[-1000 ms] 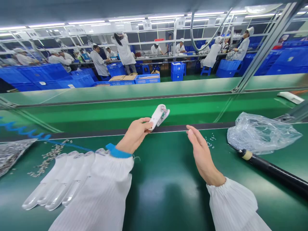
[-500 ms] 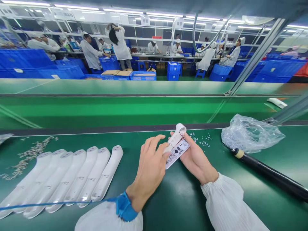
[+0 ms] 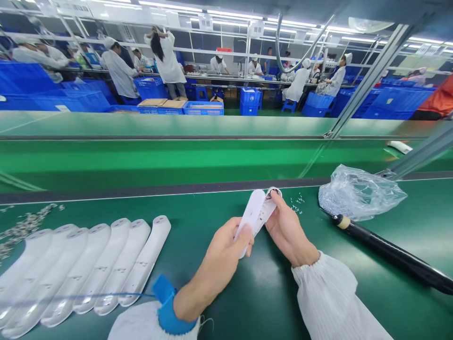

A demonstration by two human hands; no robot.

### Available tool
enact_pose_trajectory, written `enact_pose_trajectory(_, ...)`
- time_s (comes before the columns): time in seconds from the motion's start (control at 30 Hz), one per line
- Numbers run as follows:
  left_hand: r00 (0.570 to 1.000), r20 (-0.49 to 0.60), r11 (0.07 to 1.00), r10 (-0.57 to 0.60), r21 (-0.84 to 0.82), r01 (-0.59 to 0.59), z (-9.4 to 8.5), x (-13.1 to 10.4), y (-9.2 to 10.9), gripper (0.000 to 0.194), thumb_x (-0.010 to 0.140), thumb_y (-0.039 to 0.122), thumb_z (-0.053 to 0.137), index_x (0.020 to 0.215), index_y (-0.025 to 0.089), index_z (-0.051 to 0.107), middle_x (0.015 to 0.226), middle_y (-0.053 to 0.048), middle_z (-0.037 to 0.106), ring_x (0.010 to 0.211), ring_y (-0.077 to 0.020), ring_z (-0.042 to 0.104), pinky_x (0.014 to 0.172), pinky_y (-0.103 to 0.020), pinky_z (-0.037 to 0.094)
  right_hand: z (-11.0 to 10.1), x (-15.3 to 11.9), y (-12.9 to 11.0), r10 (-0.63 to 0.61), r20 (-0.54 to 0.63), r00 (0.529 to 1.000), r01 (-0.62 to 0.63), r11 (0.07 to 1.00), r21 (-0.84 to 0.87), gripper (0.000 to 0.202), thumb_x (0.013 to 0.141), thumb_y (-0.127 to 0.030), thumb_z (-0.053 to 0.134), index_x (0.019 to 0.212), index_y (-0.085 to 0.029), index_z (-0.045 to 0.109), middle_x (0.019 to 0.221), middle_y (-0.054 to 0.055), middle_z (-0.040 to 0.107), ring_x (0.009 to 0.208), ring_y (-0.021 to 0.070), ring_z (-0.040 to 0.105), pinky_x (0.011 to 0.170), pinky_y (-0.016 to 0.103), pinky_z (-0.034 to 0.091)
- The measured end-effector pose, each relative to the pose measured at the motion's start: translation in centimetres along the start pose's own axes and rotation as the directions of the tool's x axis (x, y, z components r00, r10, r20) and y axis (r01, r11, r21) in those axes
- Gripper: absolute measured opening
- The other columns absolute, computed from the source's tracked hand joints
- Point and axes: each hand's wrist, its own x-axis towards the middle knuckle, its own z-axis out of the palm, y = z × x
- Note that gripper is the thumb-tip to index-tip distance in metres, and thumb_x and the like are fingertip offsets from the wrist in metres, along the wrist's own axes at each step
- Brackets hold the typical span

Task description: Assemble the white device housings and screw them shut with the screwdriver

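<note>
My left hand (image 3: 224,248) grips a smooth white plastic cover (image 3: 253,208) between thumb and fingers, its plain face up. Behind and to the right of it, a white curved housing half (image 3: 268,207) rests in my right hand (image 3: 288,232), the thumb pressing near its rounded top end. Dark wires show inside that end. The two parts overlap at an angle, and the circuit board is out of sight. A blue wrist strap (image 3: 170,309) with a cord circles my left wrist. Left of my hands lies a row of several white housings (image 3: 145,262).
Small metal parts (image 3: 26,225) are scattered at the far left. Tiny screws (image 3: 297,204) lie beyond my right hand. A clear plastic bag (image 3: 357,191) and a black electric screwdriver (image 3: 385,248) are at the right. A metal post (image 3: 368,85) slants up; people in white coats work behind.
My left hand has turned the board-bearing part over, so a plain white face shows instead of the circuit board. My left fingers have closed round it. The view has shifted slightly right.
</note>
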Motion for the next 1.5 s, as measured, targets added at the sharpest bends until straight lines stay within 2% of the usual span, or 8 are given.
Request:
enact_pose_trajectory(0.1, 0.995, -0.049, 0.995, -0.090, -0.056, 0.088, 0.1, -0.1, 0.2, 0.043, 0.097, 0.052, 0.051, 0.127, 0.021, 0.054, 0.086, -0.003, 0.067, 0.070, -0.0186, 0.060, 0.061, -0.029, 0.044, 0.1, -0.8, 0.5, -0.035, 0.001, 0.999, 0.035, 0.982, -0.184, 0.037, 0.079, -0.052, 0.075, 0.071, -0.019, 0.063, 0.062, 0.000, 0.064, 0.055, 0.0143, 0.060, 0.056, 0.027, 0.049)
enact_pose_trajectory(0.2, 0.959, -0.273, 0.979, 0.075, 0.203, -0.019, 0.5, 0.0, -0.6, 0.043, 0.102, 0.041, 0.045, 0.141, 0.024, 0.043, 0.103, -0.006, 0.068, 0.085, -0.0220, 0.065, 0.074, -0.033, 0.048, 0.4, -1.4, 1.1, -0.018, 0.035, 0.999, 0.028, 0.946, -0.324, 0.048, 0.078, -0.060, 0.073, 0.060, -0.019, 0.055, 0.051, -0.001, 0.055, 0.042, 0.0123, 0.050, 0.045, 0.027, 0.038)
enact_pose_trajectory(0.3, 0.901, -0.329, 0.908, 0.282, 0.394, -0.141, 0.5, 0.3, -1.5, 0.039, 0.101, 0.033, 0.046, 0.139, 0.024, 0.048, 0.122, -0.010, 0.063, 0.105, -0.0244, 0.063, 0.087, -0.035, 0.050, 0.8, -1.6, 1.4, 0.021, 0.066, 0.998, 0.001, 0.950, -0.312, 0.049, 0.083, -0.068, 0.061, 0.071, -0.021, 0.062, 0.064, 0.003, 0.064, 0.057, 0.0172, 0.059, 0.055, 0.030, 0.046)
enact_pose_trajectory(0.53, 0.861, -0.312, 0.871, 0.401, 0.422, -0.253, 0.0, 0.5, -1.3, 0.035, 0.101, 0.024, 0.047, 0.135, 0.024, 0.056, 0.130, -0.008, 0.062, 0.118, -0.0222, 0.061, 0.099, -0.033, 0.049, 0.9, -1.4, 1.1, 0.039, 0.272, 0.962, -0.026, 0.998, -0.053, 0.040, 0.091, -0.054, 0.060, 0.113, -0.022, 0.071, 0.113, 0.007, 0.070, 0.106, 0.0239, 0.064, 0.092, 0.038, 0.051)
enact_pose_trajectory(0.73, 0.905, -0.289, 0.936, 0.312, 0.259, -0.240, 0.1, 0.4, -0.5, 0.037, 0.102, 0.026, 0.048, 0.136, 0.026, 0.061, 0.138, -0.003, 0.063, 0.128, -0.0222, 0.057, 0.110, -0.034, 0.043, 0.6, -1.6, 1.5, -0.064, 0.343, 0.937, 0.129, 0.977, -0.171, 0.034, 0.095, -0.048, 0.059, 0.116, -0.023, 0.070, 0.112, 0.005, 0.070, 0.108, 0.0204, 0.063, 0.099, 0.037, 0.048)
enact_pose_trajectory(0.93, 0.990, -0.101, 0.988, 0.097, -0.108, -0.108, -1.0, 0.4, -0.5, 0.045, 0.099, 0.033, 0.055, 0.144, 0.030, 0.054, 0.146, -0.001, 0.058, 0.133, -0.0234, 0.055, 0.113, -0.037, 0.044, 0.1, -1.1, 1.3, -0.120, 0.310, 0.943, 0.210, 0.937, -0.278, 0.037, 0.091, -0.051, 0.064, 0.114, -0.024, 0.071, 0.111, 0.006, 0.071, 0.103, 0.0218, 0.065, 0.099, 0.038, 0.046)
enact_pose_trajectory(1.3, 0.995, -0.084, 0.946, 0.062, -0.314, -0.086, -0.3, 0.7, -0.7, 0.045, 0.095, 0.030, 0.061, 0.140, 0.028, 0.058, 0.144, -0.003, 0.059, 0.133, -0.0249, 0.055, 0.112, -0.038, 0.045, 0.6, -1.4, 1.2, -0.173, 0.270, 0.947, 0.257, 0.914, -0.315, 0.041, 0.088, -0.055, 0.066, 0.116, -0.025, 0.071, 0.117, 0.007, 0.071, 0.100, 0.0217, 0.065, 0.093, 0.037, 0.049)
enact_pose_trajectory(1.5, 0.986, 0.162, 0.776, -0.034, -0.618, 0.128, 0.3, 0.9, -0.1, 0.055, 0.094, 0.035, 0.064, 0.144, 0.019, 0.049, 0.128, -0.013, 0.068, 0.114, -0.0274, 0.068, 0.099, -0.042, 0.053, 0.9, -1.5, 1.1, -0.094, 0.134, 0.987, 0.138, 0.919, -0.369, 0.047, 0.080, -0.055, 0.073, 0.110, -0.020, 0.070, 0.096, 0.006, 0.071, 0.076, 0.0171, 0.062, 0.063, 0.029, 0.049)
